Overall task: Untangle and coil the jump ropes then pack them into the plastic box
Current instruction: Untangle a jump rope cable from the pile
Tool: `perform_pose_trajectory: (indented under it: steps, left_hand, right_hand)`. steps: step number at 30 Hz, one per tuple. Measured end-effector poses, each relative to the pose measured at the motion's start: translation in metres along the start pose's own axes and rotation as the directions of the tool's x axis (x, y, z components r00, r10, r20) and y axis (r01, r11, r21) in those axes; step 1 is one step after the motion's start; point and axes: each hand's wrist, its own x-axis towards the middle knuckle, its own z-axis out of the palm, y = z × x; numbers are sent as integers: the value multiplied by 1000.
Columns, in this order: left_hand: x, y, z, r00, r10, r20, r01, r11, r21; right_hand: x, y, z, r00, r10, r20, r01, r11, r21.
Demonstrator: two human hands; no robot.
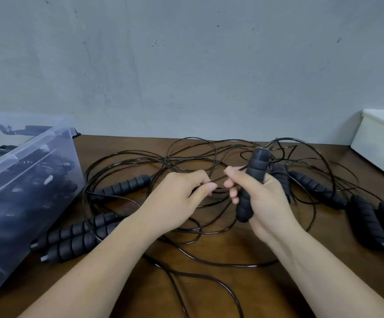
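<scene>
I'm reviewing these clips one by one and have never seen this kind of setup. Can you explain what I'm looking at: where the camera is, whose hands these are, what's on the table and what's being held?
There is no machine here. A person works with bare hands, and the single picture comes from a wide-angle camera worn on their head, looking forward and down. The left hand pinches a thin black cord between thumb and finger. The right hand grips a black foam handle, held roughly upright. On the brown table lies a tangle of jump ropes, with more handles on the left and on the right. A clear plastic box at the left holds dark items that look like packed ropes. A white container sits at the far right edge.
</scene>
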Motion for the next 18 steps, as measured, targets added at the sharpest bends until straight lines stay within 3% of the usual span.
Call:
perform_pose_trajectory:
  steps: [7,18]
  left_hand:
    - [5,-14,-17,991,-67,-113,68,998,-1]
    - [1,-1,4,995,100,12,-100,994,32]
  right_hand:
    - [19,-24,-26,995,16,-103,4,981,194]
    - [-4,9,6,997,41,61,-36,997,-70]
